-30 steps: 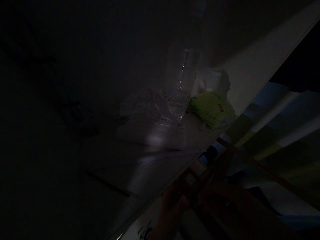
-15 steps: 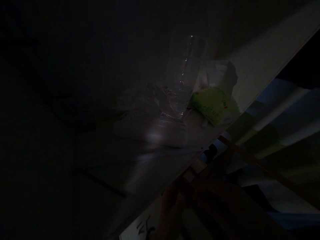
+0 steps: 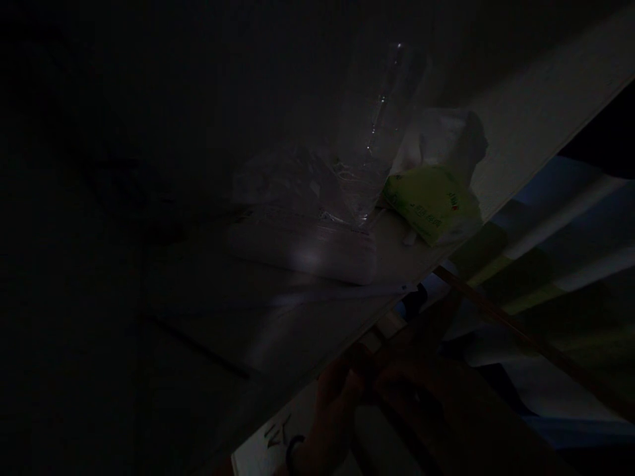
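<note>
The view is very dark. My left hand (image 3: 331, 410), with a dark band at the wrist, is at the bottom centre just below the edge of a pale ledge (image 3: 520, 132). Its fingertips reach up to a small wooden piece (image 3: 362, 360). Close to its right is my right hand (image 3: 421, 396), lying against a wooden bar (image 3: 501, 317) that runs off to the right. How either hand grips is lost in the dark. Above them on the ledge stand a clear plastic bottle (image 3: 370, 145) and a green tissue pack (image 3: 429, 205).
A white flat box (image 3: 307, 254) lies on the ledge in front of the bottle, with crumpled clear plastic (image 3: 282, 185) behind it and white tissue (image 3: 441, 139) above the green pack. Striped blue, white and green cloth (image 3: 560, 231) fills the right. The left half is black.
The view has drifted, so the bottle and green pack sit slightly higher and further right. Both hands have edged up toward the ledge's edge, and more of the left wrist shows.
</note>
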A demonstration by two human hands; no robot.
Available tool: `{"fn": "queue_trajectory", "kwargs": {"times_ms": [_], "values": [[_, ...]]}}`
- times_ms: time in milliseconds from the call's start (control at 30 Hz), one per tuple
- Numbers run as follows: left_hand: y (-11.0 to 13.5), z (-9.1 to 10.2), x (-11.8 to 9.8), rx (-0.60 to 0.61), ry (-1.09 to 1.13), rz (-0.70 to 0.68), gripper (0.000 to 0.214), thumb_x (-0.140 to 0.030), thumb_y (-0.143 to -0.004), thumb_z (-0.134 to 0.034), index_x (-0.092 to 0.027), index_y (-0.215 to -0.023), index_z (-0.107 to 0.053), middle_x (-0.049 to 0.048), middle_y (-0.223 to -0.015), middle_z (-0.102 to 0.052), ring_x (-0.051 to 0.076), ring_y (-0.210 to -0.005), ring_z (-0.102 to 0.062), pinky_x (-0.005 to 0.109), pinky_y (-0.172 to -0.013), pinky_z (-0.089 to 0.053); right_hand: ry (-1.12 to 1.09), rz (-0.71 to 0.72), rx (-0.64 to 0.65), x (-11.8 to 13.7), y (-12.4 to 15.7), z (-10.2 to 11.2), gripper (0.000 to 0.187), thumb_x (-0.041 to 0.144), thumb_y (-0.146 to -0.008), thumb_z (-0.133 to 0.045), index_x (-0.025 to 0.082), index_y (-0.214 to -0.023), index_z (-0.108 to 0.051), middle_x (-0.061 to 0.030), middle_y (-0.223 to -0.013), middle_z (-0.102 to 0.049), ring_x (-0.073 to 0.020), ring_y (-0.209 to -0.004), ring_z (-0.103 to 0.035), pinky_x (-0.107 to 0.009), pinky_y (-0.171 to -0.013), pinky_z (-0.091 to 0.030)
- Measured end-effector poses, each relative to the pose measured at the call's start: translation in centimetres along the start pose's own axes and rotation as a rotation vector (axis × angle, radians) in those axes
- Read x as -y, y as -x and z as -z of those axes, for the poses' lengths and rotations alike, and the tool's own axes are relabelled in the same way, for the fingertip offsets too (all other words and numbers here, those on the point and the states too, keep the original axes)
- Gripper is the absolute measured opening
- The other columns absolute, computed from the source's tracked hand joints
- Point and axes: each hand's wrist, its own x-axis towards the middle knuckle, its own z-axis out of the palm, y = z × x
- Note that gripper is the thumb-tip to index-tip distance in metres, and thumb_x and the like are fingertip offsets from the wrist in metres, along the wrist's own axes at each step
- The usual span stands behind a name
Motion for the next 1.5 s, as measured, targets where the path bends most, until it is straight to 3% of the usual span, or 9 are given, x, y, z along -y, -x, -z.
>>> {"fn": "queue_trajectory", "kwargs": {"times_ms": [500,700,1200,1500], "values": [[0.2,-0.4,0.6,-0.007,0.122,-0.007,0.032,-0.047,-0.068,-0.060,-0.017,-0.079,-0.060,-0.0006,-0.066,-0.053,0.011,-0.065,-0.049,0.021,-0.062,-0.042,-0.025,-0.030,0.018,-0.8,0.0,-0.1,0.017,0.029,-0.078,-0.046,0.022,-0.082,-0.061,-0.0012,-0.081,-0.064,-0.0154,-0.073,-0.059,-0.027,-0.064,-0.045],[0.7,-0.8,1.0,-0.078,0.119,0.008,0.027,-0.044,-0.070,-0.058,-0.017,-0.075,-0.058,0.0007,-0.065,-0.054,0.014,-0.067,-0.050,0.021,-0.057,-0.042,-0.077,-0.073,0.012,-0.8,0.5,-0.1,0.015,0.029,-0.078,-0.048,0.023,-0.081,-0.061,-0.0002,-0.082,-0.064,-0.0149,-0.075,-0.059,-0.026,-0.065,-0.045],[4.0,-3.0,2.6,-0.197,0.187,0.064,0.033,-0.045,-0.063,-0.066,-0.016,-0.077,-0.060,0.0023,-0.068,-0.058,0.014,-0.065,-0.054,0.020,-0.050,-0.042,-0.119,-0.073,-0.076,-1.8,4.5,0.3,0.016,0.027,-0.073,-0.051,0.027,-0.076,-0.067,0.0012,-0.081,-0.067,-0.0158,-0.075,-0.061,-0.023,-0.064,-0.049],[3.8,-2.5,2.8,-0.178,0.166,0.115,0.035,-0.046,-0.060,-0.067,-0.016,-0.078,-0.060,0.0031,-0.073,-0.060,0.015,-0.069,-0.055,0.022,-0.056,-0.045,-0.183,-0.089,-0.099,-2.1,5.2,-0.3,0.017,0.027,-0.075,-0.051,0.027,-0.085,-0.065,0.0008,-0.090,-0.066,-0.0152,-0.082,-0.060,-0.025,-0.073,-0.049]]}}
